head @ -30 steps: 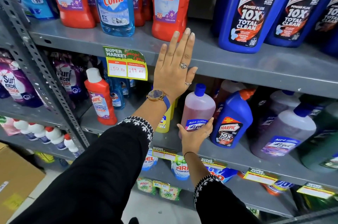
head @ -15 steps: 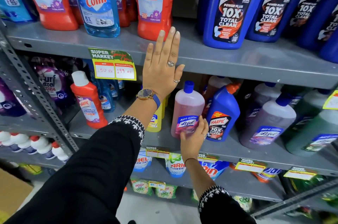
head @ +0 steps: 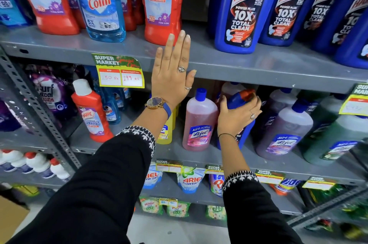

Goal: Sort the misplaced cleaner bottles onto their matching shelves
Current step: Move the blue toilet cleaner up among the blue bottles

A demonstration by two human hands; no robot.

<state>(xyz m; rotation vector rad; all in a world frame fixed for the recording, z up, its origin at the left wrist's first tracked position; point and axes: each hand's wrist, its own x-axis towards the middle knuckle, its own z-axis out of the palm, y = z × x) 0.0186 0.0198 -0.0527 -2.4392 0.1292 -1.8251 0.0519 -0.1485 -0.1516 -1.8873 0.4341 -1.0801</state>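
My right hand is closed around the neck of a small blue Harpic bottle that stands among Lizol bottles on the middle shelf. A pink Lizol bottle stands just left of it, free. My left hand lies flat with fingers spread against the front edge of the upper shelf. On that upper shelf stand large blue Harpic bottles at the right, red bathroom cleaner bottles and a blue Colin bottle at the left.
A small red Harpic bathroom cleaner stands alone on the middle shelf at the left, with Colin bottles behind it. Purple and green Lizol bottles fill the right. A price tag hangs from the upper shelf. Detergent pouches lie below.
My right hand has let go of the pink Lizol bottle and moved right and up onto the neck of the small blue Harpic bottle. My left hand stays on the shelf edge.
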